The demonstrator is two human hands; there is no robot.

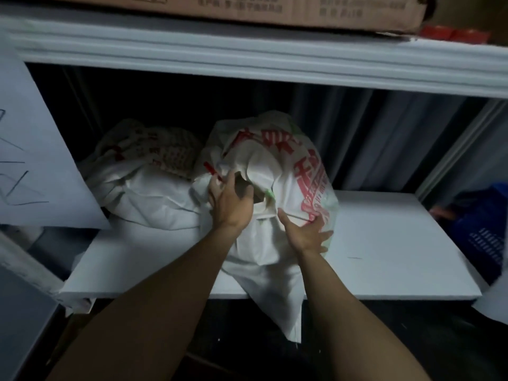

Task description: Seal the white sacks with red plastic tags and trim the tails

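White sack: red print, sits mid-shelf, loose end hangs over the front edge
Left hand: closed on bunched neck of that sack, upper left side
Red tag: thin strip at the neck, just above left fingers
Right hand: fingers spread, palm pressed flat on sack's lower right, not gripping
Second sack: left of first, touching it
Shelf: white board, carries both
Cardboard box: on the level above
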